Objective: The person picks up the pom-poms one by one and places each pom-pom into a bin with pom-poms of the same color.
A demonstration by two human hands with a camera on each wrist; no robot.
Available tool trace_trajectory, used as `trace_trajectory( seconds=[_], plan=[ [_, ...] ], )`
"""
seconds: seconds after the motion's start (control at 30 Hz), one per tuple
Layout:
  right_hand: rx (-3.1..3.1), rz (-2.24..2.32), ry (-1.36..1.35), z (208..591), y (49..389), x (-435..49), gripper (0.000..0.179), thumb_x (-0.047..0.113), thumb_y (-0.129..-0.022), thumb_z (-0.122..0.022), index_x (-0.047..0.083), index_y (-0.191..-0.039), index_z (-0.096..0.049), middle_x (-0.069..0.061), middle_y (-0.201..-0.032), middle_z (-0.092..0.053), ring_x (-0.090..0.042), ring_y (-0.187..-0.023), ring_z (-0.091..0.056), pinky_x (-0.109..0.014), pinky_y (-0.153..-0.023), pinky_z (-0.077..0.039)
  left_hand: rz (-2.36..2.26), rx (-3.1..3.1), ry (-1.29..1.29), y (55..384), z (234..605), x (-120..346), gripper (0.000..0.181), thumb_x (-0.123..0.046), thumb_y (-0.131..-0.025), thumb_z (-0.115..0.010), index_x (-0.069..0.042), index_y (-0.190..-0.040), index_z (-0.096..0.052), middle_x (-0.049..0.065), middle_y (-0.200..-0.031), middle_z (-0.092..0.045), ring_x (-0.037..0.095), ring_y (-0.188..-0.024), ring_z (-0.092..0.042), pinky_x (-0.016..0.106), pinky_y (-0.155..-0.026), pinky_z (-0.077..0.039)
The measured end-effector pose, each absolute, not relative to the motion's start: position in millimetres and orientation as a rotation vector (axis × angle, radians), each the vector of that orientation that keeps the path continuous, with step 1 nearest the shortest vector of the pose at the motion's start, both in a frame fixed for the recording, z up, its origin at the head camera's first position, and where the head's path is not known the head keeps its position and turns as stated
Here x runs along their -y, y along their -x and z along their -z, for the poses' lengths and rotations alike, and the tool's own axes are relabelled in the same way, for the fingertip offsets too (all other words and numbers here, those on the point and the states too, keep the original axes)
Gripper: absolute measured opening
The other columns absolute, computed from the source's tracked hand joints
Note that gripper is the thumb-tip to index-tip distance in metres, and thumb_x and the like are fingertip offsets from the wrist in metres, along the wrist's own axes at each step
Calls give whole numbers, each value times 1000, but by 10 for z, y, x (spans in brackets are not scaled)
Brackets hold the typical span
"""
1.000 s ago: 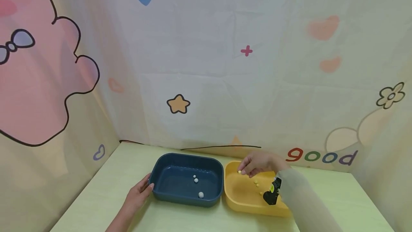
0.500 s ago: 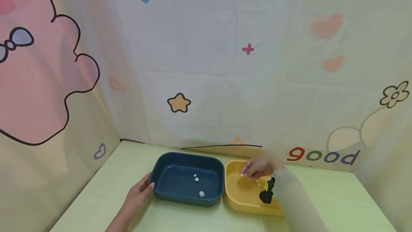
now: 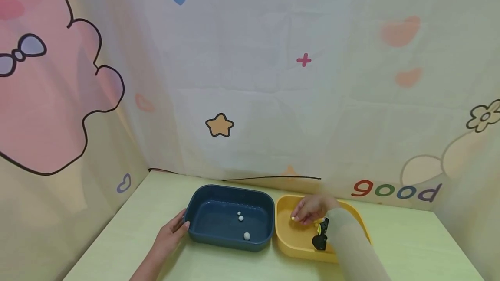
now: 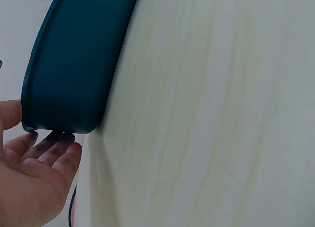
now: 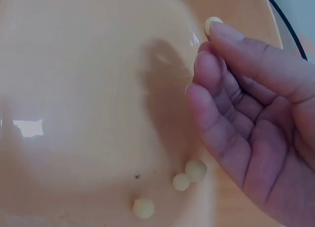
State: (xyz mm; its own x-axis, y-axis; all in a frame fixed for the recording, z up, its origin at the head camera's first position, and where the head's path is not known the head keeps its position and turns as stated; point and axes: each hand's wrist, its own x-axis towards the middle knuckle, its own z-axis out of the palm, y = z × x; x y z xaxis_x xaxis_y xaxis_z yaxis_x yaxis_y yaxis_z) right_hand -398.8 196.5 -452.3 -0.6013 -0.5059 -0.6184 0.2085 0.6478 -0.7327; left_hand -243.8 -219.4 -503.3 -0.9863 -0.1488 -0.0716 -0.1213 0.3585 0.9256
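In the head view my right hand [image 3: 312,208] is over the yellow basin [image 3: 287,246], pinching a small pale yellow ball [image 5: 212,26] between thumb and forefinger. Its other fingers curl loosely, as the right wrist view shows. Below that hand, several pale yellow balls lie on the basin floor, one of them a loose ball [image 5: 143,208] apart from a touching pair. My left hand [image 3: 170,234] holds the left end of the dark blue basin [image 3: 230,246], thumb at the rim and fingertips against the outer wall [image 4: 74,89]. Inside sit a larger white ball [image 3: 247,236] and two smaller ones.
Both basins stand side by side on a pale green-yellow table [image 3: 117,229]. A printed cloth [image 3: 250,77] hangs behind and at the sides. A black wrist camera [image 3: 320,238] on the right arm covers part of the yellow basin.
My right hand, with the yellow ball pinched, has come slightly lower and nearer over the yellow basin. The left hand keeps its hold on the blue basin. The head view shifts a little.
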Motion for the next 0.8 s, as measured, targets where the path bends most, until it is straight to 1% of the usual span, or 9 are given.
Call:
trace_trajectory(
  seconds=[0.13, 0.33, 0.43, 0.53, 0.8],
  plan=[
    [-1973, 957, 242, 4549, 4021, -1923, 16, -4, -97, -59, -2, -105, -73, 7, -75, -69, -4, -70, -62, -16, -70, -57, 1741, 2566, -251, 2432, 5019, 2201, 57, -17, -107, -53, 6, -155, -34, 36, -153, -40, 50, -144, -42, 53, -110, -51],
    [-1950, 866, 212, 4591, 4035, -1858, 16, -4, -98, -58, 3, -101, -73, 5, -76, -69, -5, -73, -65, -18, -72, -58, 1752, 2566, -250, 2430, 5030, 2194, 57, -17, -107, -53, 5, -156, -34, 36, -153, -41, 50, -144, -42, 53, -110, -51],
    [-1968, 837, 202, 4601, 4031, -1839, 15, -3, -98, -59, 4, -101, -72, 5, -75, -69, -4, -72, -65, -17, -72, -58, 1746, 2571, -251, 2439, 5048, 2195, 56, -17, -108, -52, 6, -155, -34, 37, -153, -41, 51, -144, -42, 53, -110, -51],
    [-1984, 816, 205, 4607, 4030, -1826, 15, -2, -98, -60, 2, -103, -73, 5, -73, -69, -4, -70, -65, -16, -71, -59, 1739, 2573, -259, 2446, 5055, 2193, 56, -17, -108, -52, 7, -155, -34, 37, -153, -41, 51, -144, -43, 53, -110, -51],
    [-2011, 821, 159, 4632, 4028, -1810, 15, -3, -97, -62, 1, -102, -75, 3, -71, -70, -5, -68, -66, -17, -69, -59, 1738, 2556, -253, 2442, 5037, 2187, 56, -17, -106, -54, 6, -155, -36, 36, -152, -43, 50, -144, -43, 52, -112, -50]
  ],
)
